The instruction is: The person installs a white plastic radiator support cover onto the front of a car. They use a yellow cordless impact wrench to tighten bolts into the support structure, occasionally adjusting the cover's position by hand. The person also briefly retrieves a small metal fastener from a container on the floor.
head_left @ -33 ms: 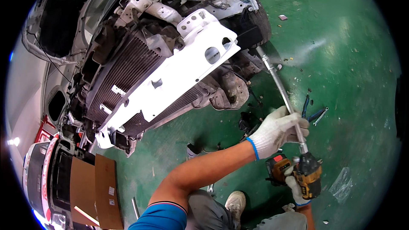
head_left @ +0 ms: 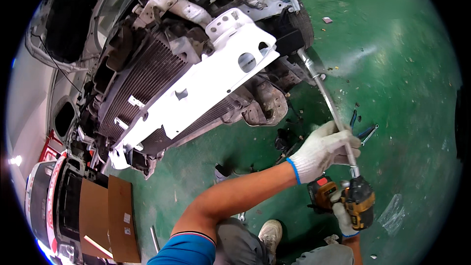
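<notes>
My left hand point(head_left: 324, 153), in a white knit glove with a blue cuff, is closed round a long silver extension bar point(head_left: 327, 99). The bar's near end sits in the nose of a yellow and black cordless impact wrench point(head_left: 360, 203). Wrapped round that tool's handle is my gloved right hand point(head_left: 343, 218), partly hidden behind the tool body. The bar's far end reaches a dark block point(head_left: 289, 43) by the right end of a white bumper beam point(head_left: 206, 86); what it meets there cannot be made out. The beam spans the front of a stripped car.
Behind the beam is a finned radiator point(head_left: 140, 78), with a tyre point(head_left: 305, 24) at its right. Blue-handled pliers point(head_left: 364, 131) and a combination wrench point(head_left: 370, 135) lie on the green floor point(head_left: 407, 93). Clear plastic film point(head_left: 394, 213) lies at right, a cardboard box point(head_left: 120, 216) at lower left.
Both hands, the impact wrench and the near end of the bar have shifted slightly to the right. Both grips are unchanged.
</notes>
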`<action>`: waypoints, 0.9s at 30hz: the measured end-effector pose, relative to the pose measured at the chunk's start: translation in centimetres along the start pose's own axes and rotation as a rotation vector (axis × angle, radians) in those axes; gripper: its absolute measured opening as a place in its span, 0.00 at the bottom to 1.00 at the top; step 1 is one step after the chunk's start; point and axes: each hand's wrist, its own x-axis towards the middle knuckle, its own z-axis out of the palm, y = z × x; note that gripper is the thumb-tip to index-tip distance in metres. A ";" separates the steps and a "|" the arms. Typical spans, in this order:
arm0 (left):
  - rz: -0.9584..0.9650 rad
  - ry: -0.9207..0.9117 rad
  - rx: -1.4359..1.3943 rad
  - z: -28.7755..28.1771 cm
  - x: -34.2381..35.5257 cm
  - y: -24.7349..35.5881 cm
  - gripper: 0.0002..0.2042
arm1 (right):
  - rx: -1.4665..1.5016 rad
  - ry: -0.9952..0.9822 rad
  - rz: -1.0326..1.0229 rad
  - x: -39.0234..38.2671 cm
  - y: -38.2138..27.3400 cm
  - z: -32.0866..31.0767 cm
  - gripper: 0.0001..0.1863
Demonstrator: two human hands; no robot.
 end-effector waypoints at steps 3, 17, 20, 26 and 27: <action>0.016 -0.044 0.061 2.3 0.0 1.9 0.21 | -0.278 0.129 0.001 1.8 -2.9 -2.2 0.17; 0.212 0.305 -0.232 11.1 -20.0 17.3 0.10 | -0.342 -0.060 0.295 5.5 -24.3 -10.6 0.15; 0.079 0.501 -0.511 12.1 -26.4 19.9 0.12 | -0.675 -0.450 0.118 4.4 -30.8 -5.4 0.13; 0.175 0.857 -0.600 10.9 -39.9 18.7 0.15 | 0.501 -0.885 0.986 0.9 -42.2 9.6 0.25; 0.216 0.907 -0.667 11.0 -42.5 18.5 0.15 | 0.530 -0.927 1.080 -0.5 -41.9 10.4 0.26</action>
